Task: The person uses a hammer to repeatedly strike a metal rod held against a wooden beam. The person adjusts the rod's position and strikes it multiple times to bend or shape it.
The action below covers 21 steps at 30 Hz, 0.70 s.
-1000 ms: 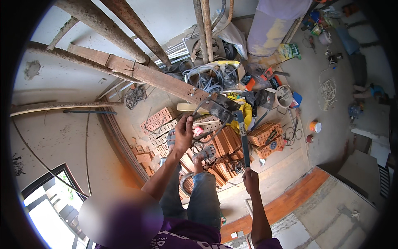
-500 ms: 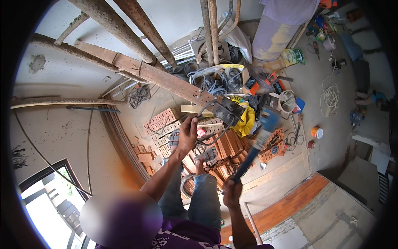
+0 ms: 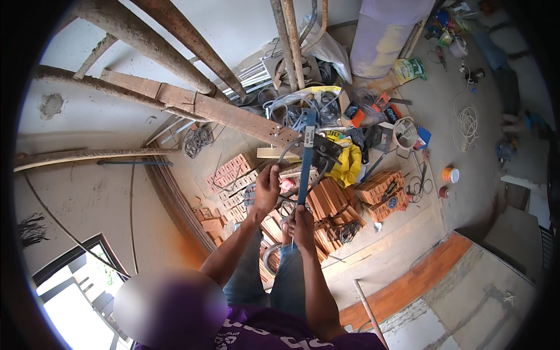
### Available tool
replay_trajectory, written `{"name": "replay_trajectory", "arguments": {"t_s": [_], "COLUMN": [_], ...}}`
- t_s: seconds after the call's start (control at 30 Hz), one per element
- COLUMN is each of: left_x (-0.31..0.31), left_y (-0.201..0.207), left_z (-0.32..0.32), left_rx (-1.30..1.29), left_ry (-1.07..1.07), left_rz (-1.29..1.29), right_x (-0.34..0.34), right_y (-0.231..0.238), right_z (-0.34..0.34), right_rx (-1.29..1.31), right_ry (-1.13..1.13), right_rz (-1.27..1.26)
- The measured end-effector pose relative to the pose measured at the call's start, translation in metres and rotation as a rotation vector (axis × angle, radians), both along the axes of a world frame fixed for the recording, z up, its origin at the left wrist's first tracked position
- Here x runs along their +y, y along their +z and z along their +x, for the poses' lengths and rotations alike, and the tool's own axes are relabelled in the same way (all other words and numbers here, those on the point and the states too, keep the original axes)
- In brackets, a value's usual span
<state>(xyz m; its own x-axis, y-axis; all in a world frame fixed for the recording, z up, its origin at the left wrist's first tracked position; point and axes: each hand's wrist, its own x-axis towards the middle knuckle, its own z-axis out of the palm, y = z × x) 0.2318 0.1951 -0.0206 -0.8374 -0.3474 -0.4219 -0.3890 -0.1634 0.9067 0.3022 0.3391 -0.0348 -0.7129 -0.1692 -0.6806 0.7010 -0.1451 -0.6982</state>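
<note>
A long wooden plank (image 3: 233,118) reaches in from the upper left, with a dark metal block (image 3: 328,156) at its near end. My left hand (image 3: 268,188) is closed on a dark curved rod (image 3: 287,150) that runs up beside this block. In my closed right hand (image 3: 302,226) is a long blue bar-shaped tool (image 3: 305,170) with a pale label, held upright. Its upper end lies across the plank's end and the block in this view; whether it touches them I cannot tell. The rod's far part is partly hidden behind the tool.
Stacks of reddish bricks (image 3: 326,199) lie below my hands, around my feet. Coiled hoses (image 3: 291,108), a yellow bag (image 3: 349,166) and a bucket (image 3: 405,133) crowd the floor beyond. Rusty poles (image 3: 192,49) slant overhead at left. A person's hand (image 3: 513,123) shows at far right.
My right hand has swung the blue tool left and inward, from beside the block to over the plank's end. My left hand stays on the curved rod.
</note>
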Motion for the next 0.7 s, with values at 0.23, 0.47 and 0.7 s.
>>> {"name": "replay_trajectory", "arguments": {"t_s": [0.23,0.47,0.7], "left_x": [-0.002,-0.003,-0.001], "left_y": [-0.003,-0.003,-0.015], "left_z": [0.003,0.003,0.002], "left_rx": [0.035,-0.010,0.021], "left_ry": [0.032,0.030,0.052], "left_rz": [0.019,0.014,0.025], "right_x": [-0.012,-0.014,-0.003], "right_y": [0.043,0.038,0.019], "right_z": [0.020,0.012,0.016], "right_rx": [0.292,-0.069,0.231], "right_ry": [-0.152,-0.132,-0.119], "right_rz": [-0.009,-0.094,0.079]}}
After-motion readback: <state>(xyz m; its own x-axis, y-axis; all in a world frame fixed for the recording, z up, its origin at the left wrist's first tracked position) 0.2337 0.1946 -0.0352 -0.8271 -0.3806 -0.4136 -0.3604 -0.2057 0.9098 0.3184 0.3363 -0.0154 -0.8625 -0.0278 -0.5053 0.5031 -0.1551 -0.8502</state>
